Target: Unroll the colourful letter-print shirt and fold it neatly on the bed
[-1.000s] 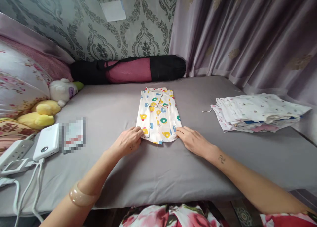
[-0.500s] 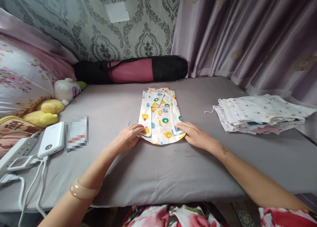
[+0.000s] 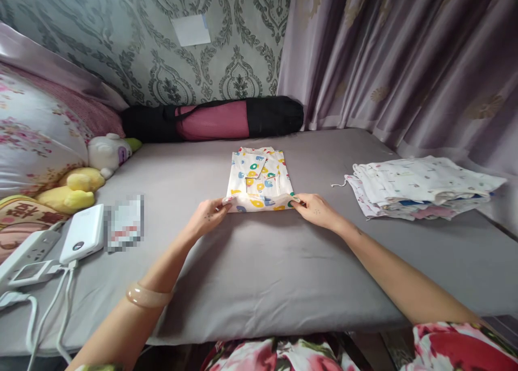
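A white child's shirt point(image 3: 259, 176) with colourful round prints lies folded on the grey mattress, its sleeves laid over the front. Its bottom edge is turned up in a band toward the collar. My left hand point(image 3: 208, 217) pinches the left corner of that folded band between fingers and thumb. My right hand point(image 3: 316, 209) grips the right corner the same way. Both hands rest at the near edge of the shirt, and the cloth under the fold is hidden.
A stack of folded printed garments point(image 3: 421, 186) lies at right. At left are a power bank point(image 3: 83, 234), a blurred card point(image 3: 125, 223), a power strip point(image 3: 30, 253), white cables and plush toys point(image 3: 81, 190). A black-and-pink rolled bag point(image 3: 212, 120) lies along the wall.
The shirt's lower part has been lifted and folded upward, which shortens the shirt. Both hands have moved away from me with that edge, and they now pinch the fold.
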Demonstrator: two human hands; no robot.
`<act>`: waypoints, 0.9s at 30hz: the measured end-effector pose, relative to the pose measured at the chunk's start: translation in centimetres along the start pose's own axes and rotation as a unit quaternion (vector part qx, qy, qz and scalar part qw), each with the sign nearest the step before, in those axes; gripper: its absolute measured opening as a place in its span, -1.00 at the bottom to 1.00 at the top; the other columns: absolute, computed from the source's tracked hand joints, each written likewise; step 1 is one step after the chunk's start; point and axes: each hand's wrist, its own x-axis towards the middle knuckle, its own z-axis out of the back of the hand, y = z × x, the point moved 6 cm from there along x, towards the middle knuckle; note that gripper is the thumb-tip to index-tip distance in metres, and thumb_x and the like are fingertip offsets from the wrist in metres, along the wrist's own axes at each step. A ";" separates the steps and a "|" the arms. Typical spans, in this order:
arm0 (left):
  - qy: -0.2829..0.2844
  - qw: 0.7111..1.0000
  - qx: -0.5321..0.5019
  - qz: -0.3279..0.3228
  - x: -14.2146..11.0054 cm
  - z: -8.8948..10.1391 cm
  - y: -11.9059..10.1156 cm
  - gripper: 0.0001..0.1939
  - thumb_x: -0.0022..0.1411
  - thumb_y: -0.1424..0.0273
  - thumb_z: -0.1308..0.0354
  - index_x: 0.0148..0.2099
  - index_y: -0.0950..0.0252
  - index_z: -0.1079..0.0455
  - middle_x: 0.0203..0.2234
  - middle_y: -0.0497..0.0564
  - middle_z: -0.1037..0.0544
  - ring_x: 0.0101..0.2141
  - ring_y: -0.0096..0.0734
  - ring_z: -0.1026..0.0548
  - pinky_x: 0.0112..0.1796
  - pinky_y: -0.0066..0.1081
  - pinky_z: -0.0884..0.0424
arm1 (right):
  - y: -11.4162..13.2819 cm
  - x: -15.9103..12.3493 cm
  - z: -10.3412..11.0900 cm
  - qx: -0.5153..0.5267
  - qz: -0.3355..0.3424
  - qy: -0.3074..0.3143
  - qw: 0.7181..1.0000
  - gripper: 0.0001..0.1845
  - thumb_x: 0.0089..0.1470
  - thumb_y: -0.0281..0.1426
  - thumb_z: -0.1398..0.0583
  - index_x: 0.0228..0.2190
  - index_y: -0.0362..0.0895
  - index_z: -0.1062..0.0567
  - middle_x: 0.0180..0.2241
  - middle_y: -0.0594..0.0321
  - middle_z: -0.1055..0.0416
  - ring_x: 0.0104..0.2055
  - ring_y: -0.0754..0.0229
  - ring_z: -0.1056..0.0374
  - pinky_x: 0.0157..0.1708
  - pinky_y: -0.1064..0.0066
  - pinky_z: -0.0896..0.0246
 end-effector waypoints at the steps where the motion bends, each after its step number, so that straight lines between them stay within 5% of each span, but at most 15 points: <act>1: -0.006 1.000 -0.005 0.007 0.2 0.0 0.1 -0.55 0.21 0.09 0.07 -0.30 0.32 -0.49 -0.62 -0.11 -0.31 -0.55 -0.48 -0.23 -0.51 -0.50 -0.11 | -0.2 0.2 0.0 -0.005 -0.013 -0.009 1.000 -0.69 0.22 -0.29 -0.05 -0.51 -0.10 -0.43 -0.60 0.37 -0.29 -0.56 0.26 -0.16 -0.51 0.47 0.07; 7: -0.059 0.997 0.029 0.035 1.3 0.0 0.4 -0.67 0.17 0.18 0.01 -0.44 0.30 -0.41 -0.64 -0.10 -0.33 -0.54 -0.48 -0.26 -0.50 -0.50 -0.10 | -0.5 1.1 -0.4 -0.065 -0.062 -0.041 0.995 -0.82 0.19 -0.43 -0.09 -0.42 -0.12 -0.45 -0.44 0.26 -0.43 -0.40 0.22 -0.31 -0.42 0.46 -0.03; 12: -0.082 0.994 0.059 0.043 2.0 -0.7 1.2 -0.73 0.19 0.22 -0.03 -0.21 0.27 -0.44 -0.48 0.01 -0.54 -0.43 -0.35 -0.44 -0.43 -0.47 -0.21 | -1.2 1.2 -1.1 -0.087 -0.097 -0.036 0.991 -0.71 0.22 -0.47 -0.11 -0.01 -0.16 -0.38 -0.26 0.17 -0.51 -0.26 0.14 -0.41 -0.31 0.45 -0.15; 16: -0.097 0.990 0.097 0.028 1.7 -1.0 1.7 -0.72 0.24 0.25 -0.02 -0.05 0.24 -0.36 -0.40 0.02 -0.54 -0.34 -0.27 -0.48 -0.34 -0.40 -0.30 | -1.2 1.1 -1.1 -0.106 -0.101 -0.015 0.989 -0.71 0.25 -0.48 -0.08 0.01 -0.17 -0.37 -0.18 0.12 -0.50 -0.22 0.11 -0.42 -0.29 0.43 -0.17; 20: -0.156 0.973 0.160 -0.052 1.2 -0.7 0.9 -0.68 0.30 0.27 0.01 0.04 0.27 -0.31 -0.24 0.13 -0.50 -0.16 -0.16 -0.45 -0.14 -0.25 -0.38 | 0.3 0.8 -0.4 -0.154 -0.096 -0.020 0.983 -0.69 0.28 -0.47 -0.04 0.04 -0.18 -0.36 -0.09 0.03 -0.44 -0.14 0.05 -0.40 -0.23 0.37 -0.22; 24: -0.161 0.957 0.189 -0.149 1.6 -1.5 -1.2 -0.61 0.38 0.29 0.13 0.17 0.30 -0.24 0.01 0.24 -0.44 0.05 -0.08 -0.37 0.05 -0.11 -0.30 | 3.2 1.2 -0.8 -0.196 -0.020 -0.045 0.979 -0.61 0.33 -0.43 0.06 0.10 -0.20 -0.36 0.09 -0.06 -0.32 0.07 -0.03 -0.29 0.04 0.24 -0.18; 27: -0.110 0.952 0.214 -0.189 2.2 -3.3 -2.9 -0.52 0.38 0.30 0.14 0.29 0.33 -0.11 0.21 0.25 -0.30 0.24 -0.03 -0.19 0.18 -0.04 -0.17 | 5.2 1.7 -2.7 -0.189 0.084 -0.025 0.978 -0.51 0.35 -0.36 0.09 0.24 -0.21 -0.23 0.30 0.02 -0.06 0.33 -0.02 0.07 0.30 0.10 0.17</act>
